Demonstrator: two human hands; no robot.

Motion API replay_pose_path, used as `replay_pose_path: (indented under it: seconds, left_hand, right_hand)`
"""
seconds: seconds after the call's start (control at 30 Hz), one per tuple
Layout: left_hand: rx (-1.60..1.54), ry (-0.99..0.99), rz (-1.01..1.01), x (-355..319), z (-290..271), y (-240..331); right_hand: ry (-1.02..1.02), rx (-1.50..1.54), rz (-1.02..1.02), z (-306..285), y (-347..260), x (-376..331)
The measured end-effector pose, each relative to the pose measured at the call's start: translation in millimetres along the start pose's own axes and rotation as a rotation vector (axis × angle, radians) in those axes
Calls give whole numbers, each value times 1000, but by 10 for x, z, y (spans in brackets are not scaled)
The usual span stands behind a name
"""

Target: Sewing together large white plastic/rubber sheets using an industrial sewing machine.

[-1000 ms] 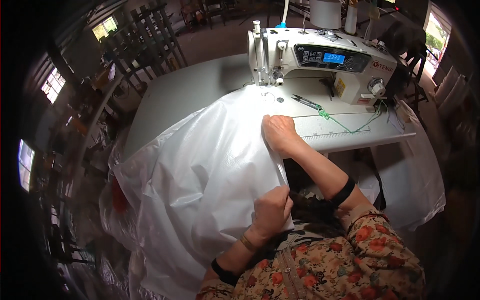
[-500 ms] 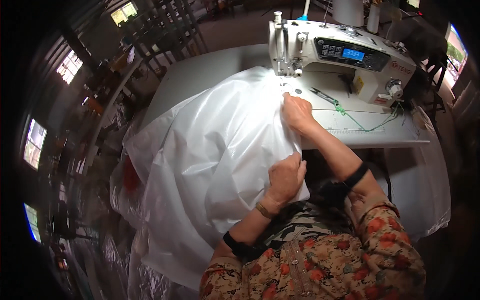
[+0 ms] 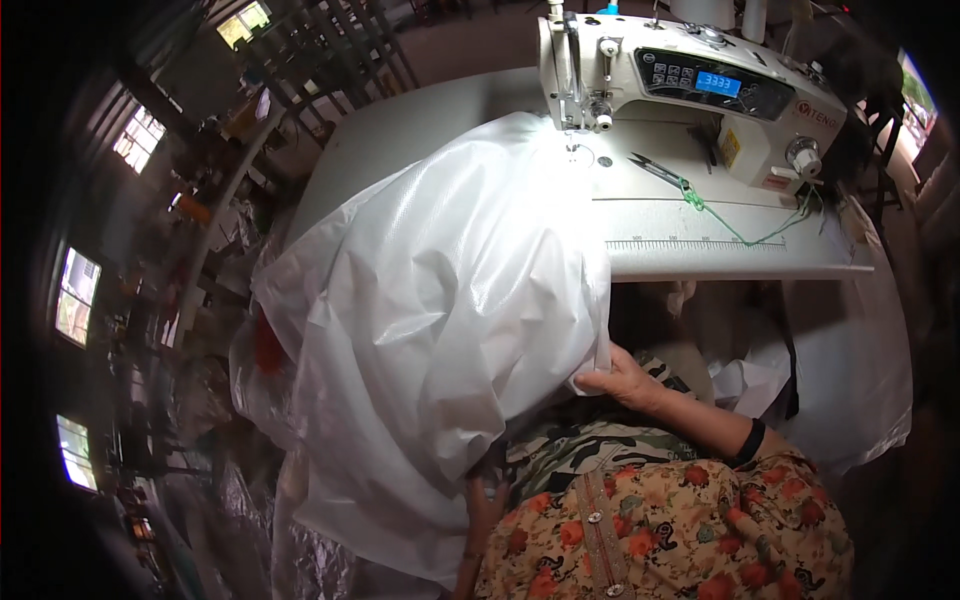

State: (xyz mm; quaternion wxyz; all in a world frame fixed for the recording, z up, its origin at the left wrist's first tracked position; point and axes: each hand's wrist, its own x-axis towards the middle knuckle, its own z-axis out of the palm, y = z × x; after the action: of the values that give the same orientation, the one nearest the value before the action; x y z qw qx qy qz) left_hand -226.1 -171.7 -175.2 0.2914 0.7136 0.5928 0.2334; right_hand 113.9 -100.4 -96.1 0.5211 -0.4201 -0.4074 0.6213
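A large sheet of shiny white fabric [image 3: 430,300] spreads over the left of the sewing table and hangs down to my lap. Its upper right corner lies by the needle of a white sewing machine [image 3: 690,90]. My right hand [image 3: 625,382] pinches the fabric's right edge below the table's front, thumb on top. Lower and to the left, my left hand [image 3: 485,495] is at the fabric's lower edge, in shadow; its fingers are mostly hidden under the folds, so its grip does not show.
Thread snips [image 3: 655,168] tied to a green cord [image 3: 720,222] lie on the table [image 3: 690,215] right of the needle. A ruler scale [image 3: 690,243] runs along its front edge. More white sheeting [image 3: 850,350] hangs at the right, and clear plastic [image 3: 300,550] lies at lower left.
My right hand has come down from beside the needle to the fabric's edge near my lap. My left hand has moved down and left, partly under the fabric. The view has shifted slightly.
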Motion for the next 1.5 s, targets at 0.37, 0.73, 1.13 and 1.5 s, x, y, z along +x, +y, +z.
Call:
replay_pose_path:
  seconds: [0.37, 0.73, 1.13, 1.5]
  left_hand:
    - [486, 1454, 52, 1112, -2660, -337]
    - [368, 217, 41, 1222, -1617, 456]
    - [164, 148, 450, 933, -139, 1132]
    - [-617, -143, 86, 771, -544, 1291]
  right_hand:
    - [-161, 245, 163, 199, -931, -504]
    - [365, -429, 163, -40, -504, -488]
    - [57, -684, 145, 474, -490, -159]
    - [-271, -1212, -592, 636, -616, -154]
